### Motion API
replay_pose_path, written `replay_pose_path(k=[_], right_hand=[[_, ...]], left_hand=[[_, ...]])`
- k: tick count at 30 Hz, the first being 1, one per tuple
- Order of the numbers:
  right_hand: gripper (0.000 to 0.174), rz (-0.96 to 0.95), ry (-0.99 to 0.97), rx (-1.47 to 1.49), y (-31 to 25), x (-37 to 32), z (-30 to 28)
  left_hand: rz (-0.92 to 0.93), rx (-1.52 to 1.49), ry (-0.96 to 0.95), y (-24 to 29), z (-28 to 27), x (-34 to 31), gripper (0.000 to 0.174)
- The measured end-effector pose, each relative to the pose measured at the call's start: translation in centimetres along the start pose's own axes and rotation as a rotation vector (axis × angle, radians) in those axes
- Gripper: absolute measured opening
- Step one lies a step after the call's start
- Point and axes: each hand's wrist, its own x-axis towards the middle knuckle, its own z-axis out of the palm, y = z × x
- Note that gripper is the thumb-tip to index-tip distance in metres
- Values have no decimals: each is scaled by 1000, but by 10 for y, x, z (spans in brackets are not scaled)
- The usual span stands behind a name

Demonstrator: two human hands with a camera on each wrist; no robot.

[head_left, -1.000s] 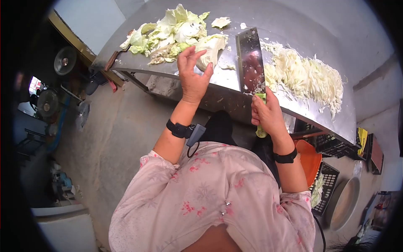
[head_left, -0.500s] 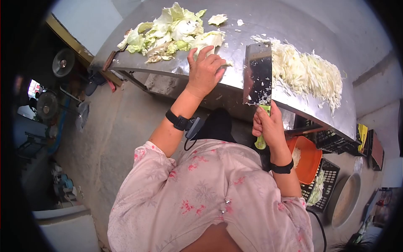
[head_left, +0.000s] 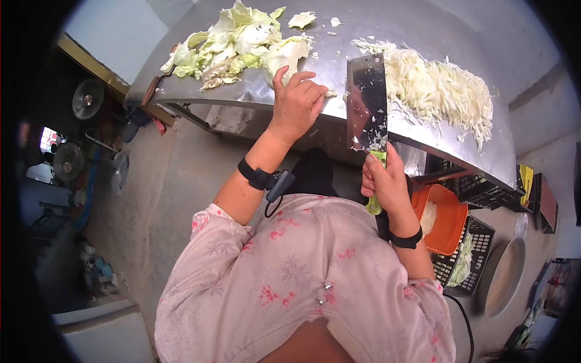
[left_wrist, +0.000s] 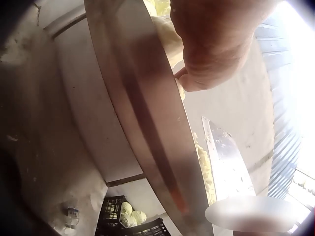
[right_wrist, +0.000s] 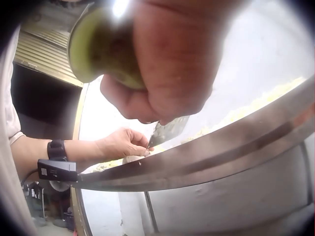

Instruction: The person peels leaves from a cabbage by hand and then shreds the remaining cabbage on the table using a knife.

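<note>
The left hand is at the table's near edge, fingers bent but not closed into a fist, just in front of a pale cabbage chunk. A small pale bit lies by its fingertips; whether they touch it is unclear. In the right hand is the green handle of a wide cleaver, its blade dotted with cabbage shreds and pointing away over the table edge. Right of the blade lies a long heap of shredded cabbage. The right wrist view also has the left hand near the blade.
Loose cabbage leaves are piled on the metal table at left, near another wooden handle. Below at right stand an orange basin, a black crate with cabbage and a round metal pan.
The left hand has shifted right and its spread fingers have drawn in and bent. The cleaver has come lower and nearer the body, then slightly left. The right hand still grips it.
</note>
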Motion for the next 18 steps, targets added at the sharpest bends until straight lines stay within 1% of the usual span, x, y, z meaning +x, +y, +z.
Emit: replay_pose_path(k=[6,9,12,16,18], right_hand=[[11,22,-46,-93,-3,6,4],[13,52,-94,-117,-4,12,-3],[16,50,-55,-168,-17,19,-7],[21,7,41,-208,-33,28,-17],[23,-28,43,-188,-34,30,-19]], left_hand=[[-73,33,22,2,5,-3,17],[-94,85,-63,0,5,1,17],[-94,87,-45,1,6,2,14],[8,-32,-31,9,4,0,12],[59,-90,-46,15,6,-2,13]])
